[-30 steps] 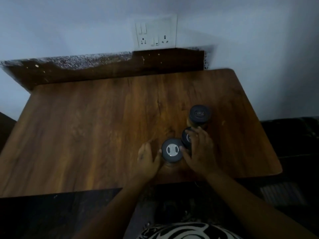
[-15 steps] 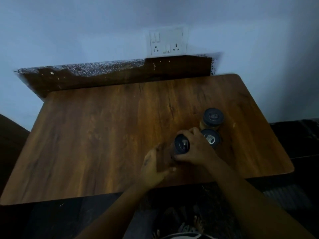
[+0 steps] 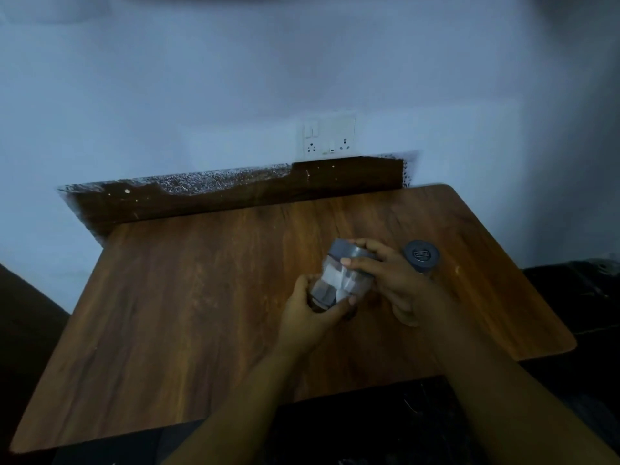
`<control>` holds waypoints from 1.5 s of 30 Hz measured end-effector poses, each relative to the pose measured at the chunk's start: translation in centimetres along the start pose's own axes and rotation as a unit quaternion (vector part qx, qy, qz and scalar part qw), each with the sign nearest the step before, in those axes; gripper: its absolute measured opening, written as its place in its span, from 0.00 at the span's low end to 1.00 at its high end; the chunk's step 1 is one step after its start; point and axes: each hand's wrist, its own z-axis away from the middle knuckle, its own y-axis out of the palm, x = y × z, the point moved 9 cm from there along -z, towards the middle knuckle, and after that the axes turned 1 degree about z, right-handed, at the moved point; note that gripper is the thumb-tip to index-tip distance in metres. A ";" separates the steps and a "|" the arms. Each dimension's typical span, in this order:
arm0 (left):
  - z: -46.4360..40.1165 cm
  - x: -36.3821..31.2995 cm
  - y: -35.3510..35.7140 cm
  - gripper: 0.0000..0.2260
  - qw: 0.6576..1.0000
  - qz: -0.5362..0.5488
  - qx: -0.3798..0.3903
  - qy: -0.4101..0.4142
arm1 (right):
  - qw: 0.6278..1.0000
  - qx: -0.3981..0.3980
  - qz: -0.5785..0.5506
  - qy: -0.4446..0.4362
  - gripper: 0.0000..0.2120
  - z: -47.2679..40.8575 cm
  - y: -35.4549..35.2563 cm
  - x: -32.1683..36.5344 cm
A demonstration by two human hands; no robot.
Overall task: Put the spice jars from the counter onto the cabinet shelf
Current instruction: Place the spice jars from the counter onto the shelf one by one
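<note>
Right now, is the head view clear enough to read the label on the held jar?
Head view: dim, bluish light; the held jar is motion-blurred between the left hand and right hand, so its pale label is unreadable. The jar on the table is sharper. Wide-angle lens bows the table edges.

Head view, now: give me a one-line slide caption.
Both hands, left and right, hold a tilted spice jar above the wooden counter; another jar stands behind.
</note>
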 end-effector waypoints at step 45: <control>-1.8 -4.7 -0.8 0.34 0.985 0.149 0.081 -0.021 | 0.999 -0.016 -0.029 -0.018 0.26 0.1 1.6 6.9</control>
